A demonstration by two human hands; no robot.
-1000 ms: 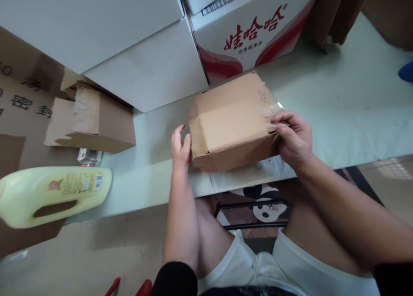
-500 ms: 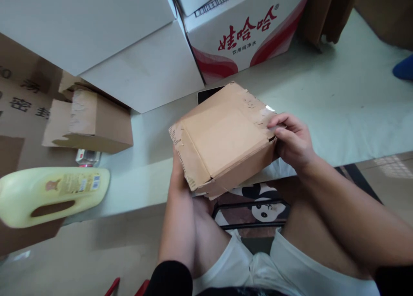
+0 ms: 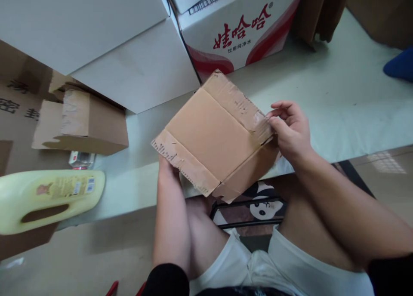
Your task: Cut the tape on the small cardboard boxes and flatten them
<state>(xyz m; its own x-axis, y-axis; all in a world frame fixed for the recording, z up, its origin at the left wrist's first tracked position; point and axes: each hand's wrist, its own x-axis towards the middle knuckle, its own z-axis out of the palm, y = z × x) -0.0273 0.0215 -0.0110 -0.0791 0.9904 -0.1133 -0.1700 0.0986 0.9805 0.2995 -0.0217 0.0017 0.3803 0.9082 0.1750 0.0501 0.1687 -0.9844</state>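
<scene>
A brown cardboard box (image 3: 206, 137) with torn, ragged flap edges is held up at a tilt over the near edge of the table, its broad face turned up. My left hand (image 3: 168, 169) supports it from beneath on the left side; its fingers are hidden behind the box. At the right corner, my right hand (image 3: 290, 130) pinches the flap edge between thumb and fingers. A shiny strip of clear tape (image 3: 259, 118) lies on the flap near those fingertips.
White cartons (image 3: 138, 68) and a red-and-white carton (image 3: 241, 33) stand at the back. To the left are another torn cardboard box (image 3: 106, 124), a small clear container (image 3: 81, 159) and a yellow bottle (image 3: 71, 188). A blue object (image 3: 400, 66) sits far right.
The box has shifted left and tilted so its broad face shows more fully, covering a dark flat object behind it. Both hands keep hold; the left wrist has moved left.
</scene>
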